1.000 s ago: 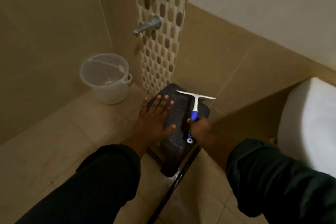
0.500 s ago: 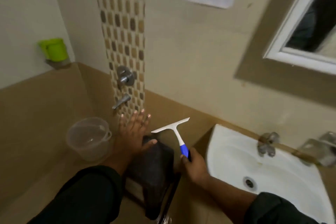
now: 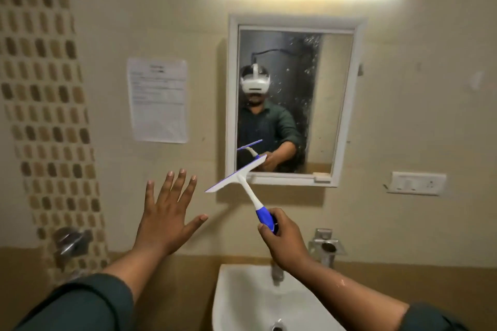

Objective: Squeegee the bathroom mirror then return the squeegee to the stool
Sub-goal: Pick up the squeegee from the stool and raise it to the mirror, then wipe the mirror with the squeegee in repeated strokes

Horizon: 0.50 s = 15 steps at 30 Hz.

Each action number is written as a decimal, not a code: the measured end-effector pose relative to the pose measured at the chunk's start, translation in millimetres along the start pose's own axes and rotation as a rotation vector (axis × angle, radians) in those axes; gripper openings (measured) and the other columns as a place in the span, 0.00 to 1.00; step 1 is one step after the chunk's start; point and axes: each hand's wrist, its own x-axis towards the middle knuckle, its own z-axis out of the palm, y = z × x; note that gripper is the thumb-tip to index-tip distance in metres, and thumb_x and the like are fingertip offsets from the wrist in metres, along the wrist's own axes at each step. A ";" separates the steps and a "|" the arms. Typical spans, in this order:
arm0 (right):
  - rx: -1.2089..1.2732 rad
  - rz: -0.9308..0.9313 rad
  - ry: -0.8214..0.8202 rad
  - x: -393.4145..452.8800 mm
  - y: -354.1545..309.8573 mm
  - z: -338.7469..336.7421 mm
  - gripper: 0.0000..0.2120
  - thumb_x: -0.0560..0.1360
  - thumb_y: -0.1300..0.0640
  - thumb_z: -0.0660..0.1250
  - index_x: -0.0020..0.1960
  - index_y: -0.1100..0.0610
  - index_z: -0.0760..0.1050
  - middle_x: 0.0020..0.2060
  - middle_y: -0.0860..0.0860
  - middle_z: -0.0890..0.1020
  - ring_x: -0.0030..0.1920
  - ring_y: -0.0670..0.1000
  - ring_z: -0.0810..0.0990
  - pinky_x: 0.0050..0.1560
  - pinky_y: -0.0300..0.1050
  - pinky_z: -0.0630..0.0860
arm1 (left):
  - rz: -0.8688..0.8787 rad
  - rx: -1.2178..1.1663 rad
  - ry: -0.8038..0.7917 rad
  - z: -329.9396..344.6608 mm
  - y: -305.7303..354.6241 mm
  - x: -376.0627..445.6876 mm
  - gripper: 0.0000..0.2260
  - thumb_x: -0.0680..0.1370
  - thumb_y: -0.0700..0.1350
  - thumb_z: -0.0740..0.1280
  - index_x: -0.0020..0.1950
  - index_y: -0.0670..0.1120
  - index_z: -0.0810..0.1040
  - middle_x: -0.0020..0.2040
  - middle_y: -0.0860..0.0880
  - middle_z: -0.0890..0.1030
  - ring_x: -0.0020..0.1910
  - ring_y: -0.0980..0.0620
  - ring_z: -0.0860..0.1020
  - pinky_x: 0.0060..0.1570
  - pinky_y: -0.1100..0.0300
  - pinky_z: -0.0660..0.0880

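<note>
Closest in, the white sink (image 3: 242,293) sits under both forearms, its lower part cut off by the frame edge. Right hand (image 3: 285,242) has its grip wrapped tight round the blue end of the squeegee (image 3: 243,183), which sticks up and left with the white blade tilted, its upper tip overlapping the bottom-left corner of the mirror frame in this view; can't tell if it's touching the glass yet, looks like it's still short of it. Left hand (image 3: 166,220) is wide open, fingers spread, holding nothing, just hovering in front of the wall. Squeegee looks like light stiff plastic with a soft rubber edge, so my guess is it handles easy one-handed; the blue handle is the place to hold, and maybe slippery since that forearm looks wet. Further back, the mirror (image 3: 320,105) has drops spattered down the middle, so I'd say no wiping done yet. The paper notice (image 3: 157,99) left of it is too blurry to read. The stool isn't in view at all.
</note>
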 end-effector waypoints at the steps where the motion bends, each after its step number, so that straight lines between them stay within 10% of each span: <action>1: -0.009 -0.007 0.032 3.4 0.3 -18.6 0.05 0.78 0.55 0.70 0.51 0.47 0.75 0.38 0.47 0.79 0.34 0.43 0.71 0.37 0.38 0.70 | 0.017 -0.002 0.013 -3.3 9.5 12.9 0.41 0.83 0.73 0.45 0.89 0.49 0.56 0.89 0.44 0.55 0.86 0.39 0.56 0.81 0.28 0.50; 15: -0.093 -0.251 0.241 95.2 -4.5 -205.7 0.10 0.80 0.54 0.72 0.59 0.47 0.77 0.47 0.46 0.81 0.43 0.41 0.78 0.42 0.30 0.75 | 0.073 0.037 0.245 -11.0 112.4 164.3 0.41 0.84 0.72 0.48 0.89 0.48 0.54 0.90 0.45 0.49 0.88 0.41 0.50 0.82 0.30 0.47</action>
